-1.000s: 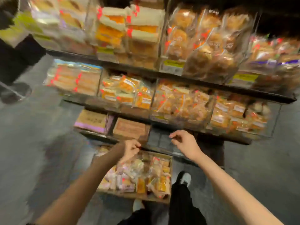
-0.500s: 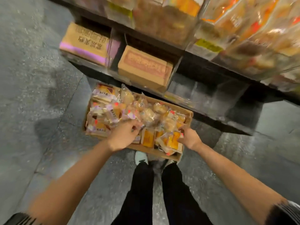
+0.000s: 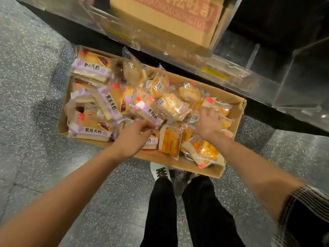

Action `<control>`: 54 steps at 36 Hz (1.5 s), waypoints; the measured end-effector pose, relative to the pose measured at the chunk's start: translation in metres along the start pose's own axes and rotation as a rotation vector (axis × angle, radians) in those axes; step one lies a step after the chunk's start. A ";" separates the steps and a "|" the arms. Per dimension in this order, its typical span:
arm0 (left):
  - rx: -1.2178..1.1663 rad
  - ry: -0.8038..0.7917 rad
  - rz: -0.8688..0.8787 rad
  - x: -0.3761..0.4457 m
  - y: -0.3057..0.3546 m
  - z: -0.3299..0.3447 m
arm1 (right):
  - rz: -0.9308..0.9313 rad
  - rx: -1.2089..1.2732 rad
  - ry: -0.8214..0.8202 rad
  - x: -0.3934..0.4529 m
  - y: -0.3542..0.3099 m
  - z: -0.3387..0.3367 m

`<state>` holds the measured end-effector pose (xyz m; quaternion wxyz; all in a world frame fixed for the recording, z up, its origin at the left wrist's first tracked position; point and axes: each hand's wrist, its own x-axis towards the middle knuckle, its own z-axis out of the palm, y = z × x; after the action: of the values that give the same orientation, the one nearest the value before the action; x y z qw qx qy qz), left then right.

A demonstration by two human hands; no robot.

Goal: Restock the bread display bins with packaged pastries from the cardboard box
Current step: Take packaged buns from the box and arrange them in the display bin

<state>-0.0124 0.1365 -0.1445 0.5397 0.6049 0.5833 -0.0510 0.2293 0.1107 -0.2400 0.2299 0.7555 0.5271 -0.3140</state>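
Note:
An open cardboard box (image 3: 178,164) lies on the floor below the shelf, full of packaged pastries. Purple-labelled sandwich-cake packs (image 3: 92,67) fill its left side, round buns in clear wrap (image 3: 171,104) the middle, and yellow cake packs (image 3: 170,142) the near right. My left hand (image 3: 132,139) reaches in from the near side and pinches the edge of one purple-labelled pack (image 3: 148,112). My right hand (image 3: 210,123) rests palm down on the packs at the right, fingers spread. The clear display bin (image 3: 293,73) above the box at the right looks empty.
A brown printed carton (image 3: 170,18) sits in the clear bin at top centre, overhanging the box's far edge. The shelf's black base (image 3: 263,114) runs behind the box. My black trouser legs and a white shoe (image 3: 160,171) stand on speckled grey floor at the box's near edge.
The view has dropped from the shelves to the box. Both hands came down into it. My right hand moved from the box's right edge onto the packs, and my left closed on a purple-labelled pack.

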 end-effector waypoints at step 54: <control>-0.810 0.209 -0.415 -0.038 -0.045 -0.020 | -0.081 0.270 0.014 0.003 -0.083 -0.041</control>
<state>-0.0702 0.1143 -0.1371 0.6491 0.2178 0.7162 0.1353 0.1614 0.1685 -0.2151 0.1096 0.7599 0.5117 -0.3857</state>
